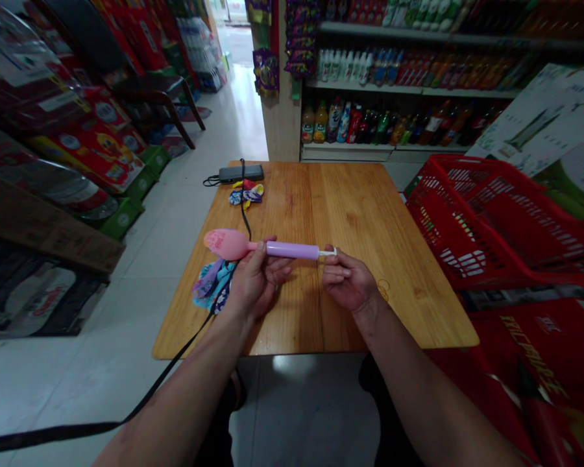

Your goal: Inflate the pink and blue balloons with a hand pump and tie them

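Note:
A partly filled pink balloon with a darker print sits on the front end of a purple hand balloon pump. My left hand is closed round the balloon's neck where it meets the pump, thumb on top and fingers beneath the barrel. At the other end, my right hand grips the white pump handle, with a short length of white rod showing. Flat blue and purple balloons lie on the table left of my left wrist.
The wooden table carries a dark power bank, more flat balloons and yellow rubber bands. A black strap runs across the left side. Red baskets stand right; drink shelves are behind.

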`<state>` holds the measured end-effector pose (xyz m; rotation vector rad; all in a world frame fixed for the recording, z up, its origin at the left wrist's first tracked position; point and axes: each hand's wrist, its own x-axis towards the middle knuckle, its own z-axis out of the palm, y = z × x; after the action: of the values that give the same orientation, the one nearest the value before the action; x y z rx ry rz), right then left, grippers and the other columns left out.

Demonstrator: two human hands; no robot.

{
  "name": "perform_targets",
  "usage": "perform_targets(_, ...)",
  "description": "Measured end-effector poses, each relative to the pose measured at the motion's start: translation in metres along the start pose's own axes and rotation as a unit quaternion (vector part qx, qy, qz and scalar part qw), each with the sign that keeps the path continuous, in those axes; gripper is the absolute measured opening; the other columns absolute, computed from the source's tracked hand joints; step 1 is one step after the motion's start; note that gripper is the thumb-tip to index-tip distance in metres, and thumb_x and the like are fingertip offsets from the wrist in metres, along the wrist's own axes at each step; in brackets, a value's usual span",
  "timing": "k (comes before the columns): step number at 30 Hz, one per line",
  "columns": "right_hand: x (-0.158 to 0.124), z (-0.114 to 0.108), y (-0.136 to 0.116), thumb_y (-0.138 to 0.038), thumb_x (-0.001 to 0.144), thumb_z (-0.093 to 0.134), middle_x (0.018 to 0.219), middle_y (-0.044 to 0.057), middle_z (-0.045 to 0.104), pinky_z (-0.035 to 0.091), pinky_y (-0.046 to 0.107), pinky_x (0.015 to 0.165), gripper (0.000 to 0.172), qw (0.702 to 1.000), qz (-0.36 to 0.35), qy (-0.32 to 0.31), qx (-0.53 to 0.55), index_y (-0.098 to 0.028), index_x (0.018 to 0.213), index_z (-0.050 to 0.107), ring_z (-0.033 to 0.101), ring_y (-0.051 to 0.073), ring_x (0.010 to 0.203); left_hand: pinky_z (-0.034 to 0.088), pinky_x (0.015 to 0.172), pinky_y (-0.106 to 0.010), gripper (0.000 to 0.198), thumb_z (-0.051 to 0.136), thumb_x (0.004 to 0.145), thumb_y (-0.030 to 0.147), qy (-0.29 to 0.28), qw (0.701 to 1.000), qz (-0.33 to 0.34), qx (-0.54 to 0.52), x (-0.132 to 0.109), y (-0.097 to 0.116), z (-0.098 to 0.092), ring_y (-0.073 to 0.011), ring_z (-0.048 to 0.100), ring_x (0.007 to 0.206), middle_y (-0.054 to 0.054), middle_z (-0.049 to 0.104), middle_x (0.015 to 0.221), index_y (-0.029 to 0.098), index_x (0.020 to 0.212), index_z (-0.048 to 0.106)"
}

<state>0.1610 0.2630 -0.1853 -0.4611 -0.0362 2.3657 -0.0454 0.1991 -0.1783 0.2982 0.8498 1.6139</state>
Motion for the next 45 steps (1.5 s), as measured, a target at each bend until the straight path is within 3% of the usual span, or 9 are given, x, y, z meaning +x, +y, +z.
perform_targets(4,-0.006,0.001,-0.015,-0.016,0.108,0.034,0.067,-0.006,0.060,0.039,0.012,0.042,0.027,0.999,-0.043,0.001,0.029,-0.013,0.102,0.061,0.043,0.000,0.039,0.062,0.060,-0.024,0.024,0.063,0.097,0.031,0.013,0.999,0.029,-0.022,0.005,0.012,-0.004,-0.0192,0.075,0.079,-0.006,0.072,0.086,0.016,0.116,0.063)
perform_targets(8,-0.002,-0.003,0.004,-0.015,0.105,0.043,0.068,-0.005,0.060,0.040,0.012,0.043,0.019,1.000,-0.017,0.013,-0.004,-0.014,0.101,0.061,0.043,0.000,0.040,0.062,0.059,-0.025,0.035,0.065,0.096,0.035,-0.002,1.000,0.002,0.005,-0.003,-0.001,-0.001,-0.0214,0.076,0.084,-0.008,0.073,0.096,0.017,0.125,0.059)
perform_targets(12,0.000,0.000,0.016,-0.015,0.106,0.039,0.071,-0.003,0.059,0.040,0.012,0.043,0.022,0.999,0.005,0.014,-0.030,-0.013,0.102,0.061,0.042,0.000,0.040,0.063,0.060,-0.027,0.037,0.066,0.094,0.035,-0.018,1.000,-0.009,0.017,-0.007,-0.010,0.003,-0.0241,0.076,0.088,-0.010,0.074,0.099,0.016,0.125,0.059)
perform_targets(19,-0.007,0.002,-0.012,-0.021,0.111,0.026,0.068,-0.003,0.058,0.039,0.014,0.042,0.038,0.998,-0.052,0.021,0.009,-0.012,0.101,0.061,0.042,0.000,0.039,0.062,0.061,-0.024,0.028,0.062,0.097,0.032,0.018,1.000,0.020,-0.012,0.002,0.012,0.000,-0.0179,0.075,0.077,-0.006,0.073,0.085,0.016,0.119,0.062)
perform_targets(26,0.002,-0.002,0.020,-0.018,0.110,0.029,0.069,-0.002,0.059,0.041,0.014,0.044,0.033,1.000,0.007,0.027,-0.004,-0.012,0.102,0.061,0.044,0.001,0.041,0.063,0.060,-0.027,0.037,0.067,0.094,0.034,-0.016,1.000,-0.007,0.005,-0.006,-0.013,-0.001,-0.0232,0.076,0.087,-0.009,0.074,0.097,0.016,0.125,0.060)
perform_targets(34,-0.006,0.003,-0.011,-0.017,0.108,0.034,0.067,-0.004,0.058,0.040,0.013,0.042,0.029,0.998,-0.049,0.017,0.024,-0.013,0.102,0.062,0.043,0.001,0.039,0.061,0.061,-0.023,0.030,0.063,0.096,0.033,0.017,0.999,0.040,-0.009,0.006,0.010,-0.007,-0.0185,0.075,0.077,-0.006,0.073,0.085,0.015,0.120,0.062)
perform_targets(41,0.000,0.000,0.019,-0.016,0.108,0.034,0.071,-0.003,0.059,0.041,0.013,0.044,0.028,0.999,-0.002,0.027,-0.026,-0.013,0.102,0.061,0.042,0.000,0.041,0.062,0.057,-0.026,0.037,0.068,0.093,0.034,-0.014,1.000,0.001,0.013,-0.005,-0.012,0.000,-0.0218,0.075,0.083,-0.009,0.073,0.096,0.016,0.125,0.060)
perform_targets(45,-0.003,0.001,0.006,-0.015,0.108,0.033,0.071,-0.002,0.059,0.040,0.013,0.044,0.029,0.999,-0.017,0.013,-0.036,-0.012,0.102,0.061,0.042,0.000,0.041,0.063,0.060,-0.027,0.031,0.066,0.094,0.033,-0.004,1.000,0.010,0.006,0.000,0.000,-0.003,-0.0201,0.075,0.080,-0.008,0.073,0.093,0.015,0.120,0.063)
